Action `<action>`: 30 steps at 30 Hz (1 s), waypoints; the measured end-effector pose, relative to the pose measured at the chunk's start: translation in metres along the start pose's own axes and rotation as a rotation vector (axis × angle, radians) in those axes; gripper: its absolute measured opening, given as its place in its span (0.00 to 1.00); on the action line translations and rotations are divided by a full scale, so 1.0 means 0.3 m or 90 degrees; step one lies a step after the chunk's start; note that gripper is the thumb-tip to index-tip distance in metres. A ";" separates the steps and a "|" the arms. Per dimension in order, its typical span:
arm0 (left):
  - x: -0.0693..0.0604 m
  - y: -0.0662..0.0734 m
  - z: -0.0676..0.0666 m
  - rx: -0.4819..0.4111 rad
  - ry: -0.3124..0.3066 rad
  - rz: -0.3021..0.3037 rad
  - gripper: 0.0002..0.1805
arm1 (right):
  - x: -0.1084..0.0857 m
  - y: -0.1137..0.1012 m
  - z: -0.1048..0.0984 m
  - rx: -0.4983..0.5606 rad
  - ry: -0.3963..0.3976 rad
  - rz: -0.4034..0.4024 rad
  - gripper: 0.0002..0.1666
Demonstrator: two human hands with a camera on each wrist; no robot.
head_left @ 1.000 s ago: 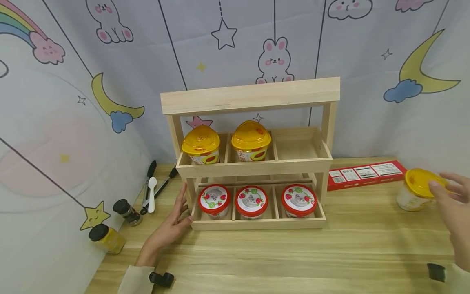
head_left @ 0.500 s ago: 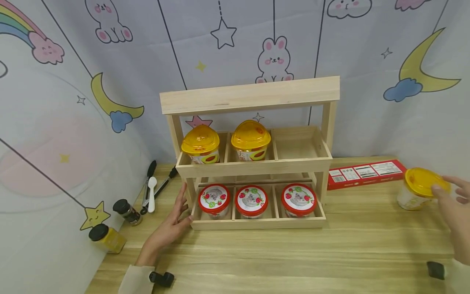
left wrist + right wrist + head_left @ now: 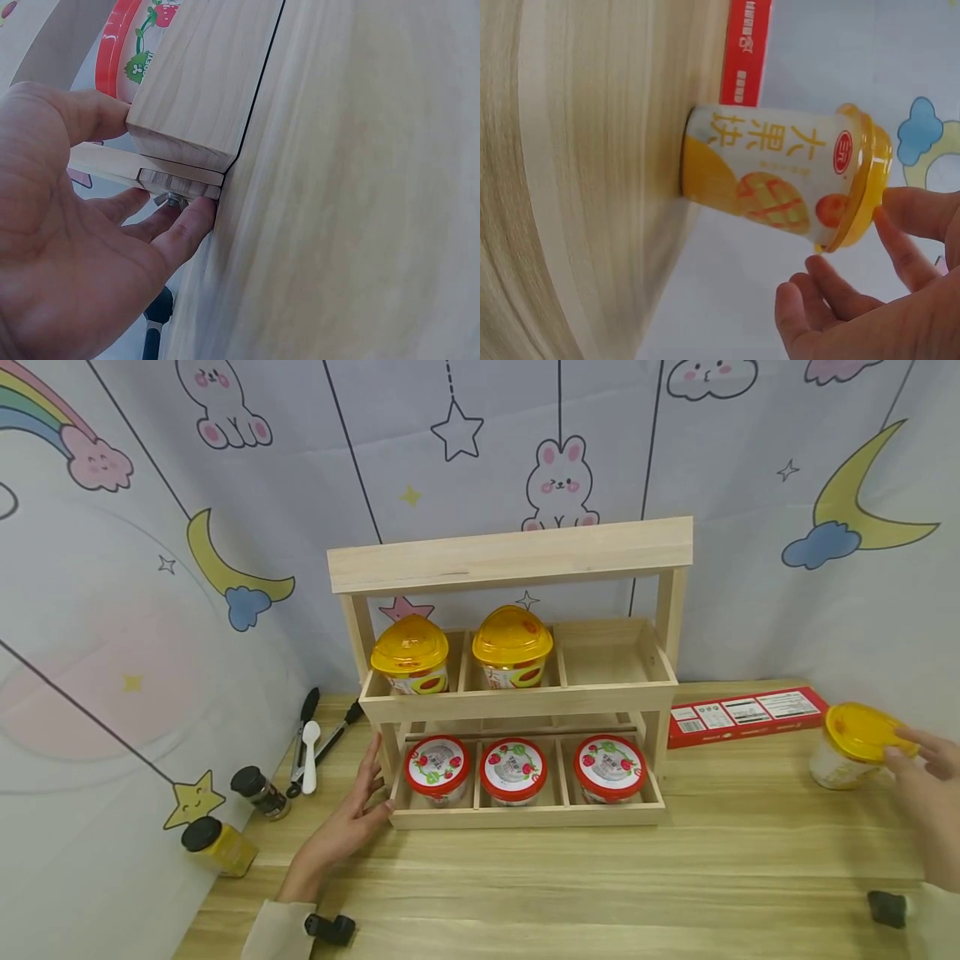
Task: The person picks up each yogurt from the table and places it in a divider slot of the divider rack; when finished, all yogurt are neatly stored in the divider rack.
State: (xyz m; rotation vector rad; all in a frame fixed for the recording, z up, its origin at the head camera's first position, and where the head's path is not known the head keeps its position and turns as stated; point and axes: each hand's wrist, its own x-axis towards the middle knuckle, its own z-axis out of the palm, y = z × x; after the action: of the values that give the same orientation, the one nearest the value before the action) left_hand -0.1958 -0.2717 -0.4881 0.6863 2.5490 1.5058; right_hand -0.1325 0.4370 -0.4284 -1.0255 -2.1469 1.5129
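A two-tier wooden rack (image 3: pixel 517 700) stands upright at the middle. My left hand (image 3: pixel 341 837) holds its lower left corner; in the left wrist view the thumb is on the tray's end and the other fingertips lie at the side post beside a wing nut. Far right on the table, a yellow-lidded yogurt cup (image 3: pixel 846 767) stands upright. My right hand (image 3: pixel 930 802) is at its lid with extended fingers. In the right wrist view two fingertips meet the yellow lid (image 3: pixel 866 184), and the others spread beside the cup without gripping it.
Two yellow-domed cups (image 3: pixel 512 647) sit in the upper left and middle compartments. Below are three red-lidded cups (image 3: pixel 513 770). A red box (image 3: pixel 742 718) lies right of the rack. Leftward are tongs (image 3: pixel 337 735), a white spoon (image 3: pixel 310 760), a dark-capped shaker (image 3: pixel 260 792) and a yellow jar (image 3: pixel 219 846).
My right hand has shifted slightly at the cup's lid, its fingers coming a little closer together. The cup, rack and left hand stay where they were.
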 end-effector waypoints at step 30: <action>-0.004 0.004 -0.001 -0.007 -0.005 -0.015 0.56 | 0.028 0.026 -0.004 -0.100 -0.012 -0.021 0.24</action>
State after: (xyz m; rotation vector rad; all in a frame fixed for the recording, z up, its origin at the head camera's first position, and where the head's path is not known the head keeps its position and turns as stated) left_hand -0.1944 -0.2718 -0.4872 0.6561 2.5323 1.5054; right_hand -0.1346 0.4451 -0.4364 -1.0228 -2.3150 1.3620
